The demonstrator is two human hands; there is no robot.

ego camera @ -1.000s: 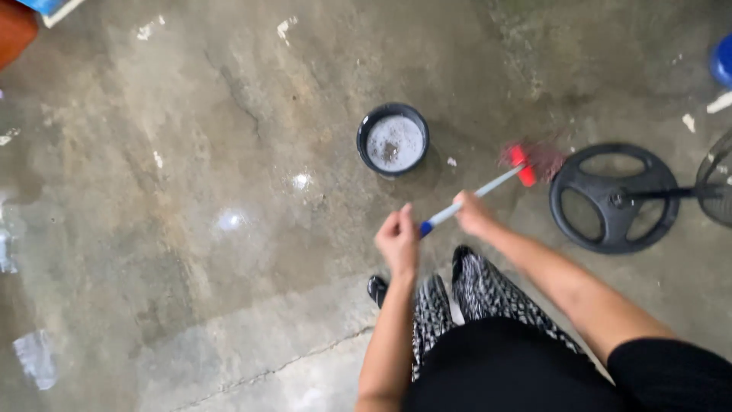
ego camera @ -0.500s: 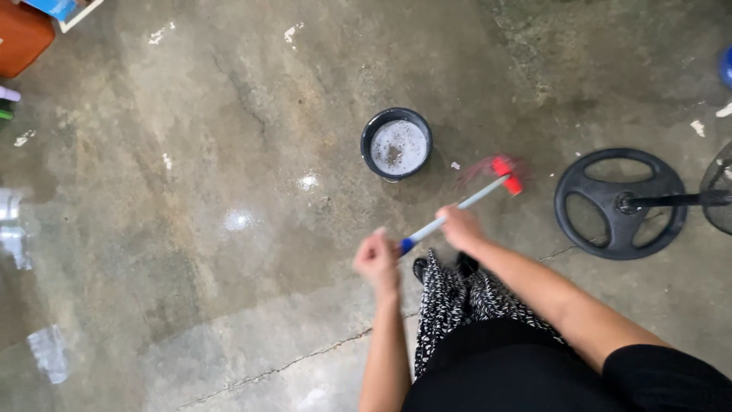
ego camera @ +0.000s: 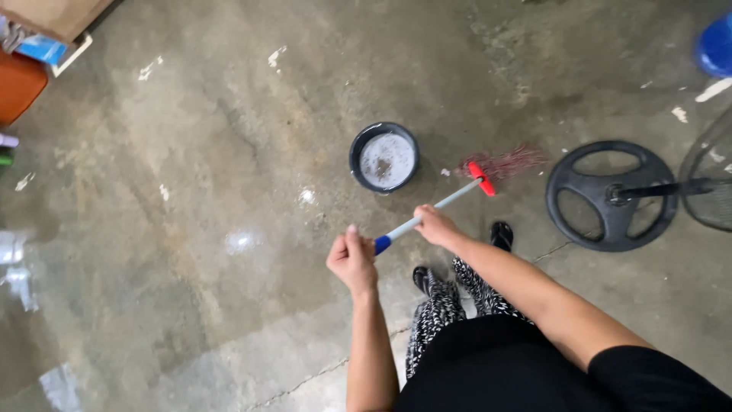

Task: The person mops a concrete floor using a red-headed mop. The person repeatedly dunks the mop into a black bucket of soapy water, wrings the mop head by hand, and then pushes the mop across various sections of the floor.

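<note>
Since the earlier frame, both hands sit closer to the body and the mop head lies nearer the bucket, while the view shows more of the floor at left.

Mop: a thin, pale, rigid shaft with a blue end grip, a red crossbar and reddish strands spread flat on the wet concrete floor. The strands are soft and limp; if soaked, they likely drag and add weight at the far end. The shaft itself looks light and stiff.

Left hand: closed in a fist at the blue end grip; the exact contact with the grip is hidden behind the fingers. Right hand: wrapped fully around the shaft, further down toward the head.

Grip advice: hold at two points well apart, one at the blue end and one lower on the shaft, for leverage. A wet shaft may be slippery, so a full wrap is judged safer.

Bucket: dark, round, holding foamy grey water, just beside the mop head. A black fan base stands to the right.
</note>
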